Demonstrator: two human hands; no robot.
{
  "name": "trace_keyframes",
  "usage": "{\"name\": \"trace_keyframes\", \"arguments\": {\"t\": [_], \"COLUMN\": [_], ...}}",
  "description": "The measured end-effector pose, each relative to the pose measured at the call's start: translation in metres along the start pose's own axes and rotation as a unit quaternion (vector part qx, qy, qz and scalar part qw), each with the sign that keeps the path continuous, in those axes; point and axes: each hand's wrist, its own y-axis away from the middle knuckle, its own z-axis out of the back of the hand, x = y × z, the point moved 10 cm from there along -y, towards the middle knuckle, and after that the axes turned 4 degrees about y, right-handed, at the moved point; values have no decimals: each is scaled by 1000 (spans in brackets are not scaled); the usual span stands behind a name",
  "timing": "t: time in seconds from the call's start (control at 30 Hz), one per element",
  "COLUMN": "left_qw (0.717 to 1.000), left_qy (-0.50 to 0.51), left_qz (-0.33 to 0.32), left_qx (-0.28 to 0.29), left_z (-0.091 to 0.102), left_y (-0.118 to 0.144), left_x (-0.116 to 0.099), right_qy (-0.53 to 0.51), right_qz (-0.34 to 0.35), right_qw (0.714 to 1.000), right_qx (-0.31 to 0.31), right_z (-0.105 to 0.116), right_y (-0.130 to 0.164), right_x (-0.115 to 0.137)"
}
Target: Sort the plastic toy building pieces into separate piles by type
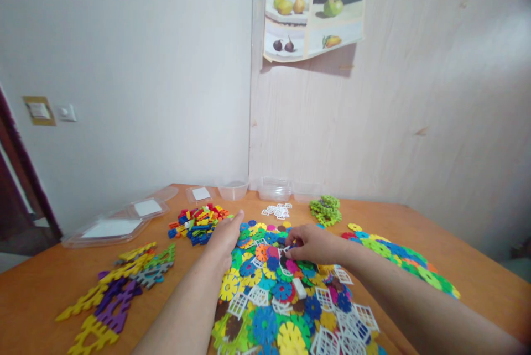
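A big heap of coloured plastic snowflake discs and white window pieces (282, 299) covers the middle of the orange table (477, 266). My left hand (224, 239) lies flat, fingers together, on the heap's left edge, next to a pile of small coloured bricks (198, 222). My right hand (313, 244) reaches into the top of the heap, its fingertips pinched around a small piece there; what piece it is I cannot make out.
Green discs (327, 209) and small white pieces (277, 211) lie in separate piles at the back. Clear plastic tubs (274, 188) and lids (112, 228) stand along the wall. Long yellow, purple and grey pieces (116, 288) lie at the left.
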Motion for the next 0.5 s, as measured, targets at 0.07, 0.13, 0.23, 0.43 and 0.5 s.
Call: {"name": "trace_keyframes", "arguments": {"t": [0.07,0.13,0.23,0.43,0.5], "left_qw": [1000,1000,999,999,998], "left_qy": [-15,-29,-44,-50,-56], "left_qz": [-5,-9,-9,1,2], "left_qx": [-5,-9,-6,13,10], "left_z": [1,2,1,-3,-4], "left_y": [0,-1,-3,-6,-7], "left_x": [-1,-1,1,5,7], "right_qy": [-33,-70,-108,-234,-281], "right_qz": [6,12,13,-47,-72], "right_qw": [999,997,994,970,956], "right_qx": [-8,-14,-16,-44,-38], "right_z": [0,2,6,13,11], "right_y": [0,0,1,3,-2], "right_x": [1,2,3,-8,-13]}}
